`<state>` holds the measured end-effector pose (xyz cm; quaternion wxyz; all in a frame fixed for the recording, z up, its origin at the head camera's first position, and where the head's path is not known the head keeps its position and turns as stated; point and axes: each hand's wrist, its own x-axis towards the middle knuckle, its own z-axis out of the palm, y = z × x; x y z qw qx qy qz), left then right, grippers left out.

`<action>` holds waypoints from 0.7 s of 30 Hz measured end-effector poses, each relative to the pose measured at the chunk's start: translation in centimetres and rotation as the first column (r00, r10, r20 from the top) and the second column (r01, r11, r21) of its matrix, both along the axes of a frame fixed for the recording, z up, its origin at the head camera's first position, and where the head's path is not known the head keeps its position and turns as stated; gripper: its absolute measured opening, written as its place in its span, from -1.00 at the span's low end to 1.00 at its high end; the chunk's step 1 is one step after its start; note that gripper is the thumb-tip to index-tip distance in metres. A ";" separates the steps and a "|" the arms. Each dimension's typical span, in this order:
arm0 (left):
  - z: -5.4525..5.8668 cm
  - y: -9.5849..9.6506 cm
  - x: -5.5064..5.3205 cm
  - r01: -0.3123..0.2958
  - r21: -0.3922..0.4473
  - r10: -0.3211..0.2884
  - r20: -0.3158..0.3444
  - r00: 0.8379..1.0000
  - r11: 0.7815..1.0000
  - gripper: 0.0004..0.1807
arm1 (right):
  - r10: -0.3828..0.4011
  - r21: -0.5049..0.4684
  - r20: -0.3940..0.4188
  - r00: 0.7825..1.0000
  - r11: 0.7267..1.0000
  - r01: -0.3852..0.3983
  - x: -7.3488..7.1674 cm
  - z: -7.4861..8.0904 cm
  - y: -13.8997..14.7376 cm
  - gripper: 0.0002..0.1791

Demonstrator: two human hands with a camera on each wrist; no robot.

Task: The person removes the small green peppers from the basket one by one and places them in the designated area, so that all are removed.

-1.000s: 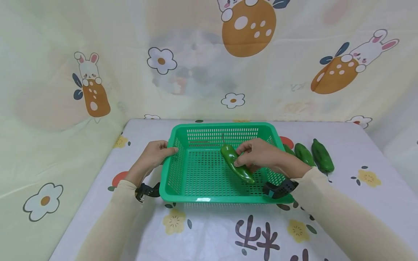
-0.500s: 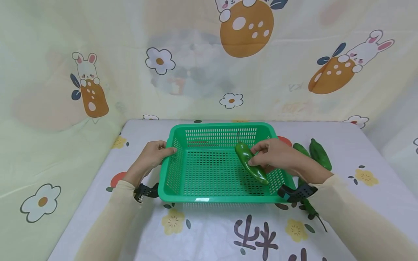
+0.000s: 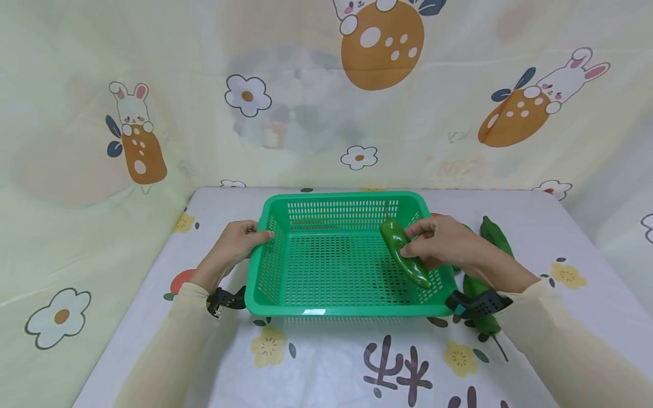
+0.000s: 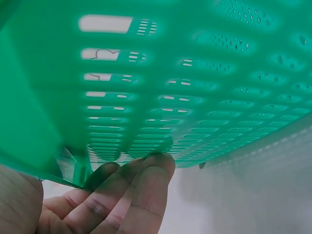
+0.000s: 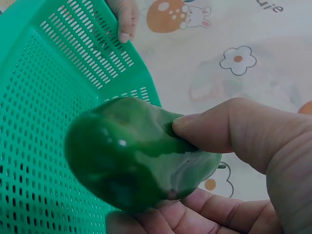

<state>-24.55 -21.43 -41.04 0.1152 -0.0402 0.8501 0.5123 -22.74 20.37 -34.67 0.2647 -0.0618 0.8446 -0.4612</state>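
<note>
My right hand (image 3: pixel 442 245) pinches a long glossy green pepper (image 3: pixel 400 249) between thumb and fingers, over the right part of the green plastic basket (image 3: pixel 326 311). The pepper slants, its thin stem pointing to the back. Up close in the right wrist view, the thumb presses on one side of the pepper (image 5: pixel 122 151) and the fingers lie beneath it. At the basket's left side, my left hand (image 3: pixel 236 243) grips the rim, thumb on the inside. Its fingers (image 4: pixel 151 192) curl against the outer slotted wall in the left wrist view.
More green peppers lie on the table right of the basket: one toward the back (image 3: pixel 494 232), another nearer the front (image 3: pixel 476 289), partly hidden by my right arm. A patterned cloth (image 3: pixel 285 141) hangs behind the table.
My right hand has carried the pepper to the right, from about the basket's middle to near its right wall. My left hand keeps its hold on the rim.
</note>
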 end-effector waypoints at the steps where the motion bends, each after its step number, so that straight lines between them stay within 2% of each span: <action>1: 0.0 0.0 0.0 0.000 0.000 0.000 0.001 1.000 1.000 -0.61 | -0.002 0.004 -0.006 1.000 1.000 0.002 0.1 0.0 0.2 -0.27; 13: 0.2 0.1 0.1 0.000 0.000 0.000 0.010 1.000 1.000 -0.61 | -0.032 0.010 -0.041 0.999 0.999 0.032 0.8 0.2 2.4 -0.19; 21: 0.2 0.0 0.1 0.001 0.004 -0.001 0.012 1.000 1.000 -0.61 | -0.045 0.023 -0.059 0.997 0.999 0.047 1.5 0.1 4.2 -0.25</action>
